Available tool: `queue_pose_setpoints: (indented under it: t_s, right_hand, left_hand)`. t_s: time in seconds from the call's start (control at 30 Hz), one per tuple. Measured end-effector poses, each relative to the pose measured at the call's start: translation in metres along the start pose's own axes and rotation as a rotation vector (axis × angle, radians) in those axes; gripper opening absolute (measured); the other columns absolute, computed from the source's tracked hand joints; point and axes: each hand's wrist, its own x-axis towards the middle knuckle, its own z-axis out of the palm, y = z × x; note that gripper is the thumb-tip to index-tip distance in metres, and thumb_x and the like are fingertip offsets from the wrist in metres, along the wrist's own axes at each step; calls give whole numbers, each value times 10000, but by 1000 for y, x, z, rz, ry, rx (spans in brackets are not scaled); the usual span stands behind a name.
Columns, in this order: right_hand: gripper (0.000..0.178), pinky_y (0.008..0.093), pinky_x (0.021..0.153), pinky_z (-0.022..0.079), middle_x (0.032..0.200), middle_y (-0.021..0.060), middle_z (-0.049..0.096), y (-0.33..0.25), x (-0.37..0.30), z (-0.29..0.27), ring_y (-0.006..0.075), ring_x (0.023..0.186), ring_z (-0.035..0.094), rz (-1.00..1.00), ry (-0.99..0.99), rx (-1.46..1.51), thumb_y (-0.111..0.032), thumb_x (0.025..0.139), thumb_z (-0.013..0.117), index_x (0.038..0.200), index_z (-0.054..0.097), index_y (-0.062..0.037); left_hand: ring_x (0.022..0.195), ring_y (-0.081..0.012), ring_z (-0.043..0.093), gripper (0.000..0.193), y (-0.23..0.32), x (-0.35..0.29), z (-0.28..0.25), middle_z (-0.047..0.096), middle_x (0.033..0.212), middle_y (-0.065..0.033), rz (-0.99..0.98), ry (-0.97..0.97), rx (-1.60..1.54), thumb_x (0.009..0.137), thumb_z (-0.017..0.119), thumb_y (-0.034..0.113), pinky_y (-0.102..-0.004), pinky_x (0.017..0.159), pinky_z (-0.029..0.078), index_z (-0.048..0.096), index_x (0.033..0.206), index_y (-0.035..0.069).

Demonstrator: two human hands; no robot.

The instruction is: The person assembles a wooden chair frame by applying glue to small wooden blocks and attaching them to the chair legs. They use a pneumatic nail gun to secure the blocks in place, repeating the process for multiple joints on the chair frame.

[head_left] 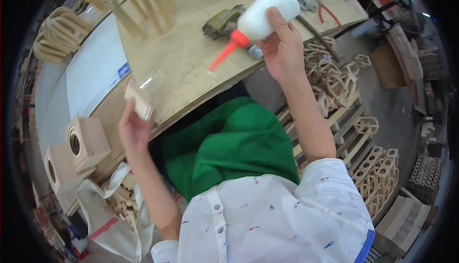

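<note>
My right hand is wrapped round a white squeeze bottle with a red nozzle. The bottle is tilted, its tip pointing down and to the left above the workbench. At the bench's near edge, my left hand grips a small pale wooden block between thumb and fingers. The block is slightly blurred, and the nozzle tip is well apart from it.
Bent wooden hoops stand at the back left. Two wooden boxes with round holes sit beside a sack of wood pieces. An olive-green bundle and red-handled pliers lie on the bench. Wooden frames are heaped at right.
</note>
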Motion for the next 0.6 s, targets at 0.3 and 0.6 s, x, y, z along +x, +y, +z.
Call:
queue_pose_setpoints:
  t_s: [0.3,0.6]
  right_hand:
    - [527,328,687,579,971,97,609,-32,93,-137,198,836,638,365,28,-548,-283,845,727,1224,482,-12]
    - [750,383,859,471,1063,198,665,-6,164,-215,278,968,640,120,-145,-1586,-559,722,708,1150,592,46]
  left_hand:
    - [955,-164,630,433,27,2,-67,656,1074,-86,81,133,589,921,629,261,-312,820,498,555,1235,-28]
    - [966,-183,620,473,39,3,-64,620,1139,-135,110,222,869,892,647,237,-307,809,507,536,1251,-50]
